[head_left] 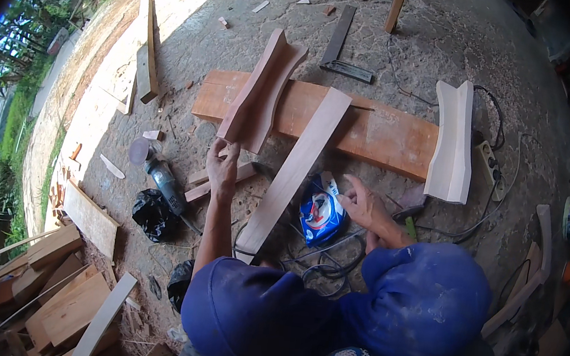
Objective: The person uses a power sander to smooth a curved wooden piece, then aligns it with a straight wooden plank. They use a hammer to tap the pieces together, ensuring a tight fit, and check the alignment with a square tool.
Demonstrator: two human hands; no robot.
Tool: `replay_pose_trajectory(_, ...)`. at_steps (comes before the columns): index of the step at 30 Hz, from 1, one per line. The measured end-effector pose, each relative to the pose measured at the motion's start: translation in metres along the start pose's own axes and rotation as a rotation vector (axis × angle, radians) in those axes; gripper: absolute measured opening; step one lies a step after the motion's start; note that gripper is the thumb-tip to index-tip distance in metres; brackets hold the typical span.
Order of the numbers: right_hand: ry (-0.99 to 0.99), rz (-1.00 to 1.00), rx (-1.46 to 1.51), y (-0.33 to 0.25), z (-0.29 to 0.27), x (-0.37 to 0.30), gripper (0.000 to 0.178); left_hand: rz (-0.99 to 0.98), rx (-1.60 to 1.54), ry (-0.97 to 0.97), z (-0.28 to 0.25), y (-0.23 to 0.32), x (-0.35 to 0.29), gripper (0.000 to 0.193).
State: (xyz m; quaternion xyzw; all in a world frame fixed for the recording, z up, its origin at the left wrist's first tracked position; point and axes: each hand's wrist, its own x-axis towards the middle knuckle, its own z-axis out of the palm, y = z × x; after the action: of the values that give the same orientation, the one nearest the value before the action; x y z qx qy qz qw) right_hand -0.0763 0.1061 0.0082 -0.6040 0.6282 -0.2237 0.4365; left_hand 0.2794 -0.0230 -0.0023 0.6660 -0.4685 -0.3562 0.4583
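Observation:
My left hand has its fingers closed at the near end of a reddish, curved, V-shaped wooden piece. That piece leans on a thick reddish-brown plank lying on the floor. With its fingers apart, my right hand is beside a blue and white plastic packet; whether it touches the packet, I cannot tell. Between my arms, a long pale board slants with its far end on the plank. A second V-shaped piece, paler, rests against the plank's right end.
A metal try square lies beyond the plank. Left of my left arm are a power tool with a round disc and a black plastic bag. Cables coil near my knees. A power strip sits right; scrap boards pile lower left.

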Motion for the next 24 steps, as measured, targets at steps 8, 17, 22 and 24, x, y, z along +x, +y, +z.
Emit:
replay_pose_trajectory(8, 0.139, 0.040, 0.273, 0.026, 0.021, 0.006, 0.063, 0.231, 0.064, 0.000, 0.049, 0.047, -0.092, 0.018)
replay_pose_trajectory(17, 0.133, -0.273, 0.271, -0.010, -0.004, -0.022, 0.055, 0.583, 0.420, -0.492, 0.098, 0.077, -0.164, 0.071)
replay_pose_trajectory(22, 0.175, -0.307, 0.211, -0.010, -0.022, -0.019, 0.057, -0.117, -0.175, -0.823, 0.109, 0.040, -0.142, 0.051)
replay_pose_trajectory(24, 0.218, -0.221, 0.208, -0.008, -0.021, -0.018, 0.059, -0.307, -0.301, -0.892, 0.109, 0.047, -0.147, 0.035)
